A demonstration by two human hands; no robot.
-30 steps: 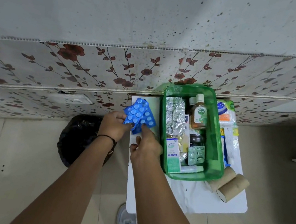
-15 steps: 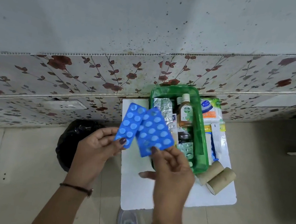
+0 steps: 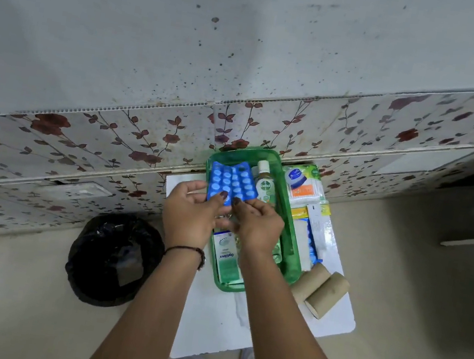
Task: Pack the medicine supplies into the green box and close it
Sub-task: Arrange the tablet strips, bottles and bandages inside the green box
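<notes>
Against the flowered wall panel [image 3: 111,141], on pale floor: a small white table [image 3: 331,318], and left of it a black-bagged bin [image 3: 114,259]. On the table, toward its far left, the green box [image 3: 290,243], open-topped, long axis running away from the camera. Just beside its right wall, lying outside on the tabletop: a cotton-bud packet [image 3: 306,184], flat sachets [image 3: 314,232], two cardboard rolls [image 3: 321,289] touching each other at the near right corner. Inside the box: a Dettol bottle [image 3: 265,184] along the far right side, a white-and-green carton [image 3: 227,260] at the near left. Above the box's far left part, two blue blister strips [image 3: 232,183] side by side, blisters up. Left hand [image 3: 192,215] pinching the near edge of the left strip with thumb and fingertips; right hand [image 3: 259,223] pinching the right strip's near edge likewise, remaining fingers curled. Cannot tell whether the strips touch the contents beneath.
</notes>
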